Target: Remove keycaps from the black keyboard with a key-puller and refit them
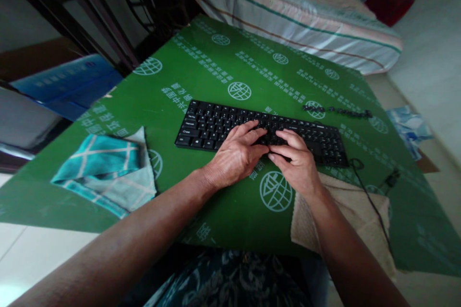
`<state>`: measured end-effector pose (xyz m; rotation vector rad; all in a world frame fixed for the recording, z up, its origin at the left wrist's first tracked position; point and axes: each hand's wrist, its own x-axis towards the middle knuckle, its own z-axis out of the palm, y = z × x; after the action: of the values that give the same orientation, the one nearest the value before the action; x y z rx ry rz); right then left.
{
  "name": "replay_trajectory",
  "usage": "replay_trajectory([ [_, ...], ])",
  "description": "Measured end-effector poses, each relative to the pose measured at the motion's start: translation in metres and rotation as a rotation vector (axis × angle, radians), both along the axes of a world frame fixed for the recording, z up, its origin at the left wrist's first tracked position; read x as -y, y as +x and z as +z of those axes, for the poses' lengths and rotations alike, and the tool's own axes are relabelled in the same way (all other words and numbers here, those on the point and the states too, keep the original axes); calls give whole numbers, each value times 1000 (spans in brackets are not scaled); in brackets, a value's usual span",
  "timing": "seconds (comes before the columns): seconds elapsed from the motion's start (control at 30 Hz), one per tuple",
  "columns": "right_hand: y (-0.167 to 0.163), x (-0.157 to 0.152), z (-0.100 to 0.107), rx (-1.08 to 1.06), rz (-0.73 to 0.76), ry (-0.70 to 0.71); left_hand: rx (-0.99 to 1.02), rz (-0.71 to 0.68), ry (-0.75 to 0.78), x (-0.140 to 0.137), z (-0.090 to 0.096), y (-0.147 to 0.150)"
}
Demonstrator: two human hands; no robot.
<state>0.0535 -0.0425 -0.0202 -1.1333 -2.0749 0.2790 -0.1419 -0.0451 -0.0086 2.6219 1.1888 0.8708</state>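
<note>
Dark patterned clothing (234, 282) fills six o'clock right beneath me, with my bare forearms (126, 237) angling in from seven and five! Call the black keyboard (272, 122) the clock's centre: it lies flat on the green board (230, 216), both my hands over its lower middle. My left hand (237, 156) bends across the keys, my right hand (298, 165) just beside it, thumbs close together. Fingers slightly apart, but whether the tips pinch anything small, I cannot tell! Out towards half past two, a row of small black pieces (355, 113); half past four, a tan cloth (345, 192) with a cable (378, 218) across it; half past eight, a checked cloth (108, 168). Doing this well, I reckon, means bracing the keyboard with one hand, pressing straight down, gently and evenly, and keeping my right arm off that cable
</note>
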Motion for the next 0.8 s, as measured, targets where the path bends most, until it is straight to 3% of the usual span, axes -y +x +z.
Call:
replay_trajectory([
  [0.57,0,-2,-2,-31,0,-41,-69,-5,17,4,4,-2],
  [0.8,0,0,-4,6,6,12,-96,0,49,6,1,-2],
])
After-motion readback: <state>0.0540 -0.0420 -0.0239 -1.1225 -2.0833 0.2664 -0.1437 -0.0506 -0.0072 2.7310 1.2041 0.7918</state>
